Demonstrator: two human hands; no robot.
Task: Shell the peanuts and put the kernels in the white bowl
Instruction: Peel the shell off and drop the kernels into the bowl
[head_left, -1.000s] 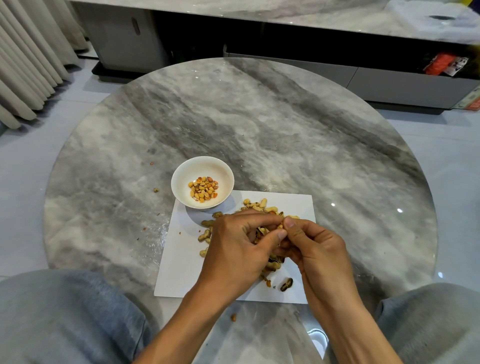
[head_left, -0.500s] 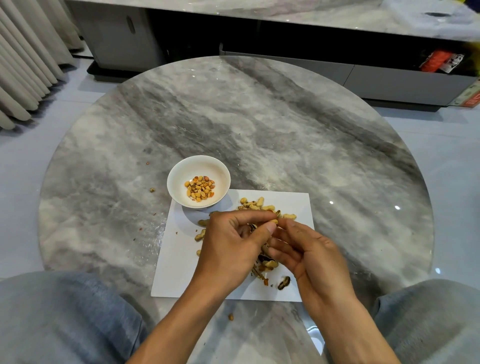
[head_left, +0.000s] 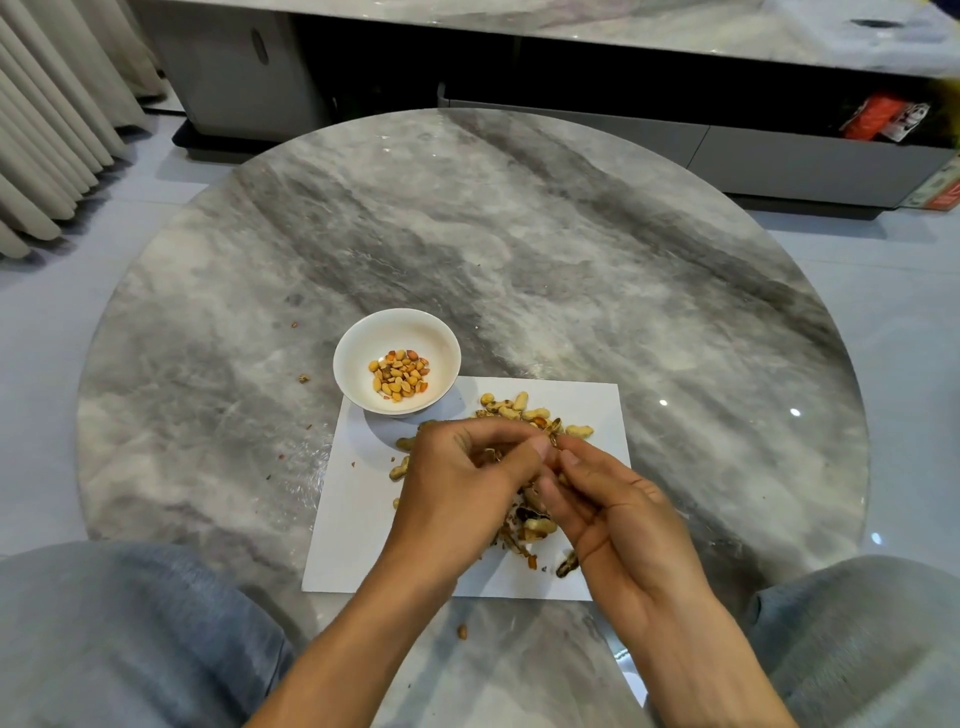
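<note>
A white bowl (head_left: 397, 327) with several golden kernels (head_left: 399, 373) in it stands at the far left corner of a white sheet (head_left: 358, 514). Unshelled peanuts (head_left: 519, 405) lie on the sheet behind my hands, and broken shells (head_left: 530, 530) are heaped under them. My left hand (head_left: 462, 488) and my right hand (head_left: 618, 509) meet above the pile, fingertips together, pinching a small piece of peanut shell (head_left: 554, 441) between them. What lies inside my left palm is hidden.
The sheet lies on a round grey marble table (head_left: 519, 249). Crumbs (head_left: 304, 378) dot the table left of the bowl, and one kernel (head_left: 462, 631) lies near the front edge. My knees flank the table; a low cabinet (head_left: 675, 145) stands behind.
My hands stay over the pile, still working the same peanut. The right hand's fingers have loosened and slid a little lower and to the right.
</note>
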